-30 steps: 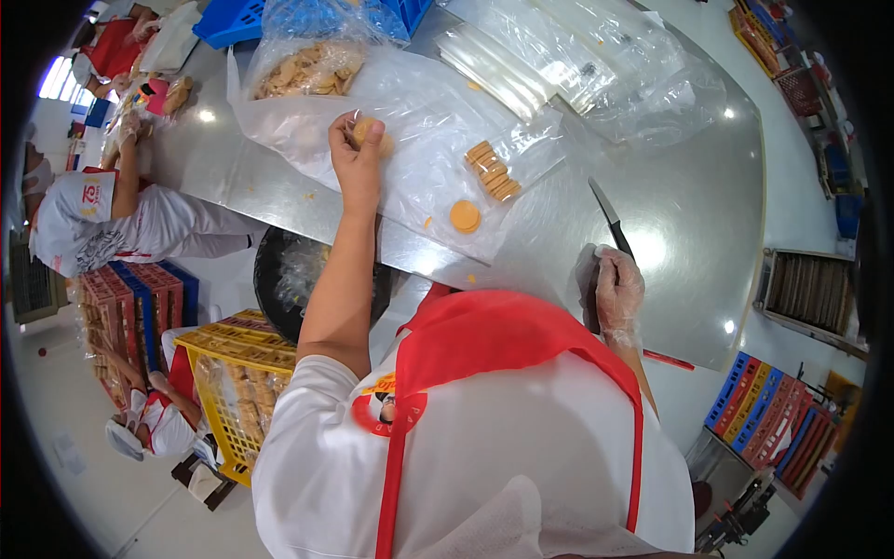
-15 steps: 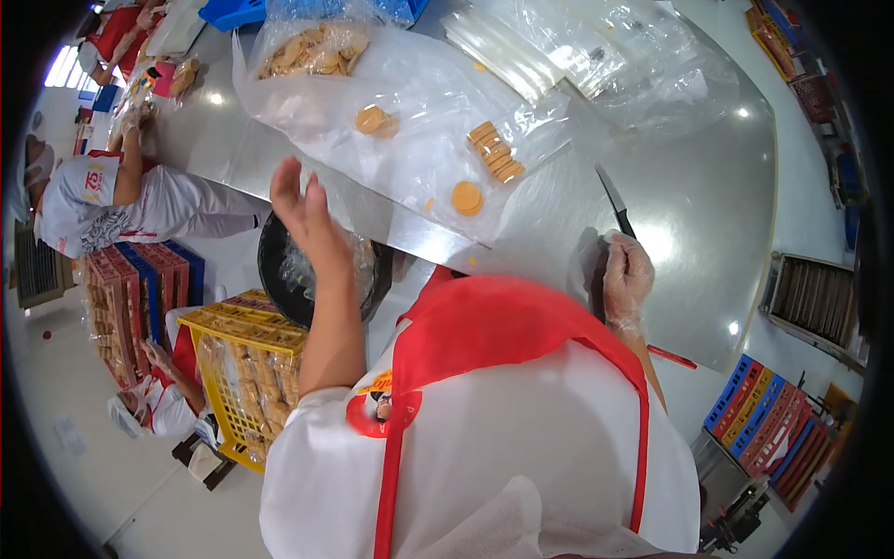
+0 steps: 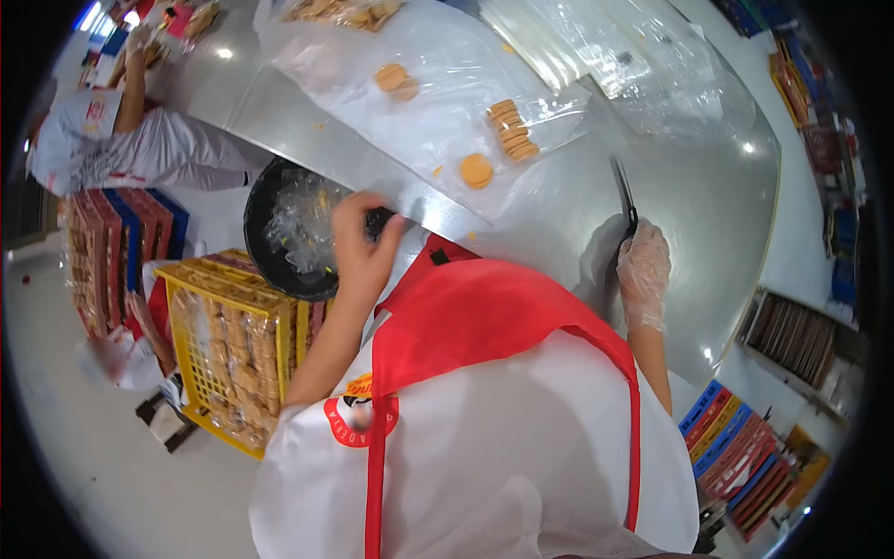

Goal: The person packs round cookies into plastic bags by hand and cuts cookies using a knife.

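Change at this frame: right hand (image 3: 644,265), gloved, now had its fingers closed round the handle of the knife (image 3: 632,221). Half a second earlier the handle end only met the fingertips. Blade was streaked with blur, so it looked to be moving; couldn't tell if the tip was clear of the metal table (image 3: 698,210)

Left hand (image 3: 363,247), bare, had dropped from open and raised to half curled, beside the black bucket (image 3: 264,252) of crumpled plastic. A dark patch (image 3: 379,222) showed between thumb and forefinger. Couldn't tell if that was the bucket rim or something else, so couldn't call it a grip

One second earlier that hand was on the loose biscuits (image 3: 396,81); now they lay on the plastic sheet (image 3: 447,102), nobody touching them. The bagged row (image 3: 512,130) lay right of them, the round stack (image 3: 476,170) just below the row, both about where they were on the sheet. Whole view had shifted a bit, so small offsets meant little

My read: work had switched from placing biscuits to handling the knife, right hand committed to it, left hand away from the biscuits
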`<state>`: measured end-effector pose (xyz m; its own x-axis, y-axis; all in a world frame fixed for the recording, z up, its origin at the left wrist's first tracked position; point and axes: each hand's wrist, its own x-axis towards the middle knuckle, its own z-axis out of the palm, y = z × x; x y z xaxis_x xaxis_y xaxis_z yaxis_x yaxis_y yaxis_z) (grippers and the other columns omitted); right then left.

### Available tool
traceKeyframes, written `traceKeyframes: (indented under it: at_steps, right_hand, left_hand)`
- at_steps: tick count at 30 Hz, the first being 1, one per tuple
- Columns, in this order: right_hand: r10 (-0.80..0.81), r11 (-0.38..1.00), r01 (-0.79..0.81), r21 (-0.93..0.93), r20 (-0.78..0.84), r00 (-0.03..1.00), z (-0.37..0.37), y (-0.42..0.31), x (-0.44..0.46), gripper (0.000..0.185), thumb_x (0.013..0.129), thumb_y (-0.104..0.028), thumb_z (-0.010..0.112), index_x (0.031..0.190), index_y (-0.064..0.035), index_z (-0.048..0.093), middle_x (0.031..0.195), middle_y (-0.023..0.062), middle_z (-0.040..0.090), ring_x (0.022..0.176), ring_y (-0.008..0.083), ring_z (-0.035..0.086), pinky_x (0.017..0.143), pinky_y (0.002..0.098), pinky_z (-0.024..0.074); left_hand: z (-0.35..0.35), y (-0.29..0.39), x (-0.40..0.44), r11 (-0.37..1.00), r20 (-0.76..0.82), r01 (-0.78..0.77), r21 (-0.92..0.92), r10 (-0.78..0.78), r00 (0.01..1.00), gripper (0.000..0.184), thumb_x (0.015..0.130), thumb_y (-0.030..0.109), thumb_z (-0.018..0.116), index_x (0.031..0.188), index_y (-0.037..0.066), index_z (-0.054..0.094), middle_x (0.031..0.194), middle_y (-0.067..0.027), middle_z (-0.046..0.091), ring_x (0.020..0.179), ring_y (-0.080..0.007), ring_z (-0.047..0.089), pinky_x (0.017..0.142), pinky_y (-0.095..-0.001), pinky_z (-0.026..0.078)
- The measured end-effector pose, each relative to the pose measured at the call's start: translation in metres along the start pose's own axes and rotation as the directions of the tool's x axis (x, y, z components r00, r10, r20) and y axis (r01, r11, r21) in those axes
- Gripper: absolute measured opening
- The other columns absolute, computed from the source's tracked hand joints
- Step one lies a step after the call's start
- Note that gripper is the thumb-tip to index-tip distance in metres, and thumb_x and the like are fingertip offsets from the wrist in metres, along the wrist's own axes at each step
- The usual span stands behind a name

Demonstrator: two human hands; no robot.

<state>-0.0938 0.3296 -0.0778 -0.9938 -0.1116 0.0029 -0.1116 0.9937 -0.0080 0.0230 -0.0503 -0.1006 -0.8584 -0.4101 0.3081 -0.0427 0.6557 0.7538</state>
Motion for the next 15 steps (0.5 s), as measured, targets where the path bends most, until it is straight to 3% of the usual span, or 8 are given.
traceKeyframes:
  at_steps: [2, 4, 8, 15]
  right_hand:
    - [0.012, 1.000, -0.011, -0.021, 0.036, 0.999, -0.003, -0.004, 0.008, 0.022, 0.089, -0.014, 0.059, 0.106, -0.0009, 0.058, 0.100, 0.0194, 0.064, 0.090, 0.0394, 0.063, 0.078, 0.0492, 0.0524]
    - [0.037, 0.998, -0.033, -0.043, 0.093, 0.995, -0.001, -0.005, 0.015, 0.019, 0.088, -0.016, 0.060, 0.101, -0.0021, 0.057, 0.097, 0.0193, 0.065, 0.089, 0.0391, 0.064, 0.077, 0.0491, 0.0528]
    - [-0.005, 1.000, 0.005, 0.015, 0.014, 1.000, 0.003, -0.012, 0.016, 0.018, 0.089, -0.014, 0.056, 0.101, -0.0012, 0.057, 0.088, 0.0230, 0.065, 0.082, 0.0426, 0.064, 0.074, 0.0526, 0.0511]
    - [0.132, 0.956, -0.166, 0.242, 0.148, 0.980, -0.021, -0.025, 0.009, 0.020, 0.091, -0.009, 0.048, 0.108, -0.0013, 0.055, 0.090, 0.0276, 0.066, 0.087, 0.0467, 0.063, 0.077, 0.0538, 0.0492]
  left_hand:
    - [0.017, 0.017, 0.027, 0.955, 0.132, -0.293, 0.052, 0.285, 0.949, 0.034, 0.076, 0.013, 0.076, 0.105, 0.004, 0.060, 0.109, -0.0152, 0.060, 0.106, -0.0364, 0.054, 0.094, -0.0452, 0.043]
    - [0.041, 0.024, 0.047, 0.921, 0.205, -0.388, 0.044, 0.372, 0.905, 0.031, 0.076, 0.014, 0.077, 0.101, 0.004, 0.062, 0.111, -0.0130, 0.062, 0.112, -0.0356, 0.053, 0.095, -0.0454, 0.043]
    - [0.073, 0.032, 0.064, 0.888, 0.214, -0.449, 0.101, 0.422, 0.881, 0.033, 0.076, 0.020, 0.077, 0.101, 0.005, 0.063, 0.113, -0.0118, 0.063, 0.114, -0.0337, 0.053, 0.099, -0.0456, 0.039]
    - [0.082, 0.033, 0.066, 0.878, 0.276, -0.464, 0.116, 0.420, 0.865, 0.029, 0.076, 0.019, 0.077, 0.097, 0.005, 0.063, 0.110, -0.0107, 0.065, 0.110, -0.0324, 0.055, 0.098, -0.0455, 0.040]
